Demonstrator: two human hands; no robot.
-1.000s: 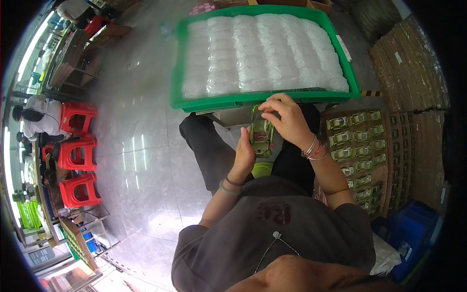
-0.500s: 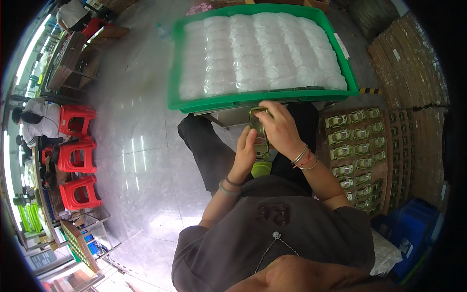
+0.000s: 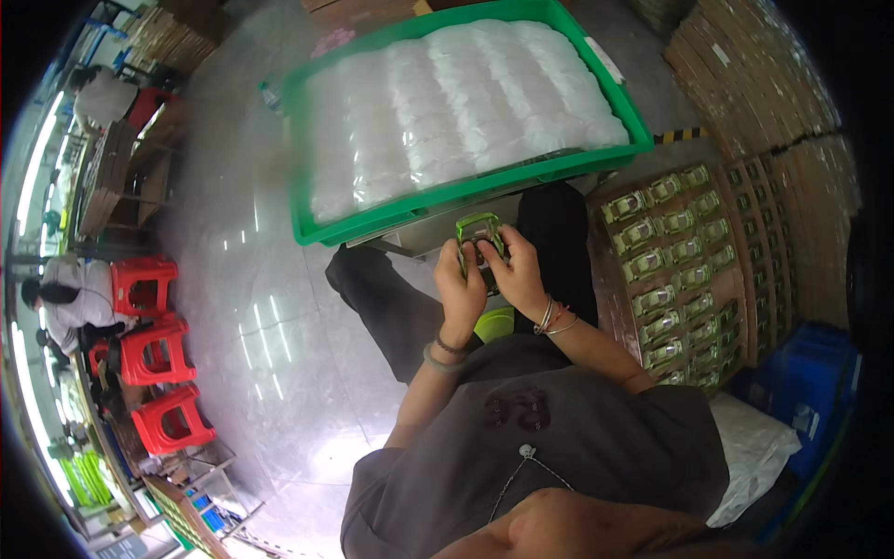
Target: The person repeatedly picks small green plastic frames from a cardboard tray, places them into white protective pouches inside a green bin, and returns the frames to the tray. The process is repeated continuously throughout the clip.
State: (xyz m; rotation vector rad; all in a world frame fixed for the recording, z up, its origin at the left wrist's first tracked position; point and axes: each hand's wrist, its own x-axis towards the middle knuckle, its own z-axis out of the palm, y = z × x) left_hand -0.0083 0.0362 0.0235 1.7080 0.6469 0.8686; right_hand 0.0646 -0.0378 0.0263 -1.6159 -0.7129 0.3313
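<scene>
Above my lap, both hands hold a green toy car body (image 3: 479, 221) with a dark middle. My left hand (image 3: 460, 287) is closed along its left side, thumb pressed on it. From the right, my right hand (image 3: 518, 277) grips the other side, its thumb also on the dark middle. Fingers hide much of the lower part, and fine detail is too small to tell. Just beyond my hands stands a green tray (image 3: 447, 196) with rows of puffy white plastic bags (image 3: 475, 98).
To my right, similar green car bodies (image 3: 659, 296) stand in rows on brown boards, beside stacked cardboard (image 3: 745, 79). A blue crate (image 3: 803, 382) and white sack (image 3: 759, 452) lie behind. Red stools (image 3: 154, 349) and seated people (image 3: 79, 303) are at left. A bright green object (image 3: 494, 323) shows between my legs.
My right hand has come down from the car body's far end to its right side, and both thumbs now press on it. The view has shifted, so the tray appears farther left.
</scene>
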